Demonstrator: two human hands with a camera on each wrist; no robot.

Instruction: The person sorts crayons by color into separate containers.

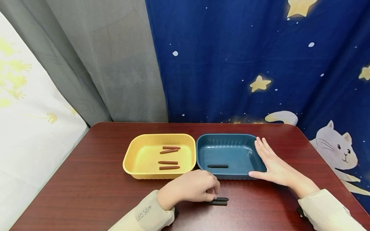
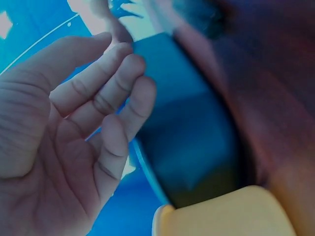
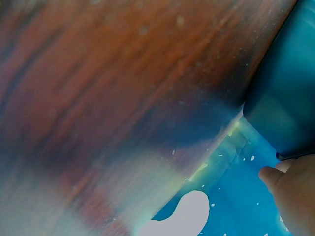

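Note:
My left hand [image 1: 199, 186] reaches down over two black crayons [image 1: 221, 203] lying side by side on the table. Its fingertips overlap the left end of the farther crayon. The left wrist view shows that hand's fingers [image 2: 106, 101] loosely bent, the thumb near the index finger and no crayon visible between them. My right hand [image 1: 274, 165] rests with spread, straight fingers against the right side of the blue bin [image 1: 228, 176]. One black crayon [image 1: 217, 166] lies inside that bin. In the right wrist view, only part of the right hand [image 3: 295, 191] shows beside the bin.
A yellow bin [image 1: 131, 155] stands left of the blue one, close against it, with several reddish-brown crayons [image 1: 169, 167] inside. Both stand on a dark red wooden table [image 1: 86, 179]. Grey cloth [image 1: 121, 64] and a blue starry curtain [image 1: 219, 80] hang behind the table.

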